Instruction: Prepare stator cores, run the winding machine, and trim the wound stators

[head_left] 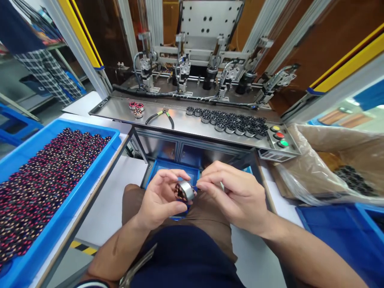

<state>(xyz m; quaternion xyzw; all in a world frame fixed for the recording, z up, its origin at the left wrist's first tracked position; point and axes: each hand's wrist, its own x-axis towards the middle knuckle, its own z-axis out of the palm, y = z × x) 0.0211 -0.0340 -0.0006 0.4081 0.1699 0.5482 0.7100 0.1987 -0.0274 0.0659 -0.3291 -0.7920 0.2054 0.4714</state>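
My left hand (163, 194) is curled round a small motor stator (186, 191), a silvery metal ring with copper windings showing on its left face. The part is tilted on its side above my lap. At its right edge my right hand (232, 194) is closed in a pinch on what looks like a thin wire (194, 186) that runs to the part. My fingertips cover most of that wire. On the steel ledge (120, 110) ahead lie cutting pliers (162, 116) with dark, green-marked handles. Beside them sit several red-and-copper wound parts (137, 109).
Left, a blue tray (115, 140) holds many wound parts. Several black-topped metal parts (229, 121) stand in rows on the ledge, near a button box (279, 136). Behind is a machine with clamps (183, 74). Right stands a plastic-lined box (315, 140). A person (45, 60) is at far left.
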